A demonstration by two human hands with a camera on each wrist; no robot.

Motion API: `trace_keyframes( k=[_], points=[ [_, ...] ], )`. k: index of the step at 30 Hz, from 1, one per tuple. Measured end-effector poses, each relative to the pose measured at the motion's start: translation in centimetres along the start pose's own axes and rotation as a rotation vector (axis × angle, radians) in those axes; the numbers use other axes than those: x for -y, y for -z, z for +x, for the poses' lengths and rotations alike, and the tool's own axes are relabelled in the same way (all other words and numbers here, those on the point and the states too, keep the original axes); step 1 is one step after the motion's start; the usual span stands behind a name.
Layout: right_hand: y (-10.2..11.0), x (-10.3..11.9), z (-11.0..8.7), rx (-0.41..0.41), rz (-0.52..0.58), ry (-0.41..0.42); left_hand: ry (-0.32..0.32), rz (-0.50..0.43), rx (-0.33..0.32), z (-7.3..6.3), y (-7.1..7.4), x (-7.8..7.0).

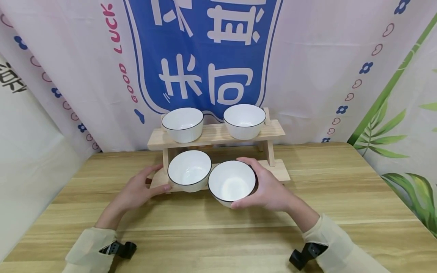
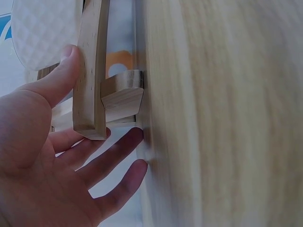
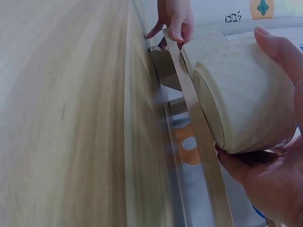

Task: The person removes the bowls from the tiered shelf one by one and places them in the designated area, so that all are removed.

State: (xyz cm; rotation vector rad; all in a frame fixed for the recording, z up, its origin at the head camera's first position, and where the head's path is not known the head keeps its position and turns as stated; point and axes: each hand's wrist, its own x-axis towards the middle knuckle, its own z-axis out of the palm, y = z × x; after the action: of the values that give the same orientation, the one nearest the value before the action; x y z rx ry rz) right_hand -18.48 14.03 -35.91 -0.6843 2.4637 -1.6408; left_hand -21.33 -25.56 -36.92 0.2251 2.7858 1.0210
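A two-tier wooden stand carries white bowls with dark rims. Two of them, a left upper bowl and a right upper bowl, sit on the top board. On the lower board rests another bowl. My right hand grips the front right bowl by its side, thumb at the near side and fingers round the far side. That bowl is tilted towards me, beside its neighbour. My left hand holds the left end of the lower board, thumb on top and fingers spread around and below it.
The stand is on a wood-grain table, near its back edge. Behind hangs a printed cloth with a blue panel. Black wrist cameras, one on the left wrist and one on the right, stick out over the table.
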Motion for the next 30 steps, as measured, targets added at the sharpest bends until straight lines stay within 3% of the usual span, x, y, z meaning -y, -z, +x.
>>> trace_keyframes(
  k=[30],
  points=[
    [-0.24, 0.06, -0.22, 0.053, 0.015, 0.035, 0.0, -0.023, -0.002, 0.05, -0.04, 0.41]
  ],
)
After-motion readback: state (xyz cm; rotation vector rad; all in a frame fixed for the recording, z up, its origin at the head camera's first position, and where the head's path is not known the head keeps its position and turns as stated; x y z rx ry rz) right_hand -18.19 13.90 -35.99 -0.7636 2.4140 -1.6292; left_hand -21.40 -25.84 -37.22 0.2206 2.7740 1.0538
